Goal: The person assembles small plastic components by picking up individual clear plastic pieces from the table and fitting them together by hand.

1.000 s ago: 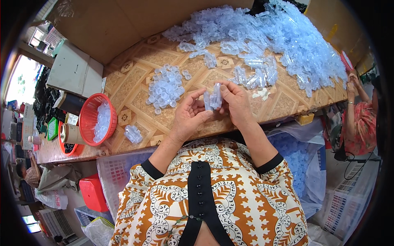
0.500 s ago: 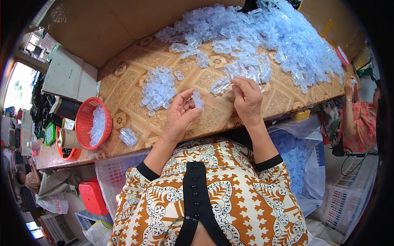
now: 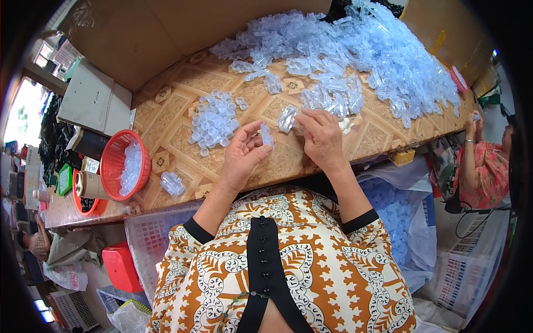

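My left hand [image 3: 242, 157] is closed around a small clear plastic piece [image 3: 266, 135], which stands up between the thumb and fingers above the table. To its right, my right hand [image 3: 323, 139] has bent fingers drawn together at the right end of a few clear plastic tubes [image 3: 287, 118] on the tabletop. What those fingertips pinch is hidden. Beyond that hand lies a loose group of clear tubes [image 3: 338, 95]. Left of my left hand is a pile of small round translucent caps [image 3: 215, 119].
A large heap of clear plastic pieces [image 3: 383, 61] covers the far right of the patterned table [image 3: 177, 114]. At left stand a red basket [image 3: 112, 161] of translucent pieces and a brown tape roll [image 3: 89, 186]. A bagged crate [image 3: 425, 222] sits below right. Another person [image 3: 482, 172] works at far right.
My right hand has moved left and slightly nearer, and the few clear tubes beside its fingertips have shifted left too. My left hand stays nearly in place with its clear piece.
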Tool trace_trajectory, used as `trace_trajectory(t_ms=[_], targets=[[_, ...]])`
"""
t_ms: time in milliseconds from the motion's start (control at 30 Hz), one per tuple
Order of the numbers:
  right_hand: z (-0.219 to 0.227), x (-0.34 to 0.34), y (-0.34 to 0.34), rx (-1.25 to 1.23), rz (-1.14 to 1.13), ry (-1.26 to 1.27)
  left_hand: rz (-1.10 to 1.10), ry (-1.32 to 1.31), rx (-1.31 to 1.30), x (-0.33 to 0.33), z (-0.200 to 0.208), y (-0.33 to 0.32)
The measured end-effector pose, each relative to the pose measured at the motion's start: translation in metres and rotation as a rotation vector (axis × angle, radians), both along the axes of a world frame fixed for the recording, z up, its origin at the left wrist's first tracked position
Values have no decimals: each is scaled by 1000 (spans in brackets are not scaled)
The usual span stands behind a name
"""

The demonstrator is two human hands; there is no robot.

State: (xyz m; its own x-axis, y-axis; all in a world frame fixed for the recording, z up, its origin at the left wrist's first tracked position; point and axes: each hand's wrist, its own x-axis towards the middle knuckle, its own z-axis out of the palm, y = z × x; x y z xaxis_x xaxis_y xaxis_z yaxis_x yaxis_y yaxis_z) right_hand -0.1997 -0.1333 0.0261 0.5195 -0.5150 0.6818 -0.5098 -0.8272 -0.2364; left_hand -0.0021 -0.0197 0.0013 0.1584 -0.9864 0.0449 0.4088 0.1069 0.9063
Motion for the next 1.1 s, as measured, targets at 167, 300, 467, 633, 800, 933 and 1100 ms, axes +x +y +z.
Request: trace_trajectory(t_ms=[167, 300, 467, 633, 800, 933, 1100], targets=[[-6, -3, -12, 61, -264, -124, -4, -23, -5, 0, 1, 2], [-9, 0, -19, -10, -169, -17, 8, -22, -22, -1, 0, 2], [-6, -3, -21, 21, -131, -102, 19, -35, -12, -1, 4, 4], [8, 3, -38, -85, -138, 55, 11, -65, 6, -3, 4, 5], [22, 12, -73, 176, -78, 413, 5, -61, -11, -1, 1, 5], [22, 11, -80, 257, -10, 387, 15, -64, -4, -1, -1, 6], [21, 16, -95, 102, 49, -105, 48, -83, -2, -5, 0, 4]])
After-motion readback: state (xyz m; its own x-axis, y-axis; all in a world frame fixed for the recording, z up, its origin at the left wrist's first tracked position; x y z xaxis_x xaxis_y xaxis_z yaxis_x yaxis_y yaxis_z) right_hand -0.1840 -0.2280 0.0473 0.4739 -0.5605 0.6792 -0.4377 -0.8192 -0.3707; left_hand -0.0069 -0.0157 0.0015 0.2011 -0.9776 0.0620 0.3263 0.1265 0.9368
